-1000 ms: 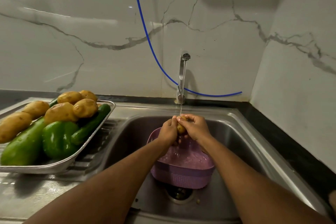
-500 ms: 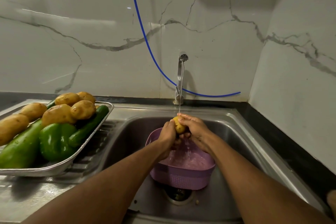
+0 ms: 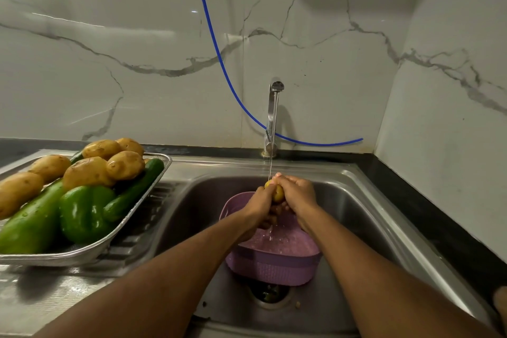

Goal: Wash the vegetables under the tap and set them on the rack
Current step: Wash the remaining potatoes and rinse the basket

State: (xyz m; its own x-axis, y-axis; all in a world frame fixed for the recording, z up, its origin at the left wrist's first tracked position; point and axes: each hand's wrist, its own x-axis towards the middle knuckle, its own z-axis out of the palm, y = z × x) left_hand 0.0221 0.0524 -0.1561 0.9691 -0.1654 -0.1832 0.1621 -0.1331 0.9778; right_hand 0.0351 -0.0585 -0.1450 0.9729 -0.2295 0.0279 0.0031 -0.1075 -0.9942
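while two hands (image 3: 277,199) grip one potato (image 3: 276,192), six potatoes (image 3: 87,171) fill one rack (image 3: 115,236).

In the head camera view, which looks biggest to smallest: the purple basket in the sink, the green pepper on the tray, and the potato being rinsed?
1. Purple basket
2. Green pepper
3. Potato, mostly hidden between the left hand and right hand

The basket and pepper are not far apart in apparent size, and nearness may skew this.

head cam | looks forward-down | close above sink (image 3: 356,181) | single view
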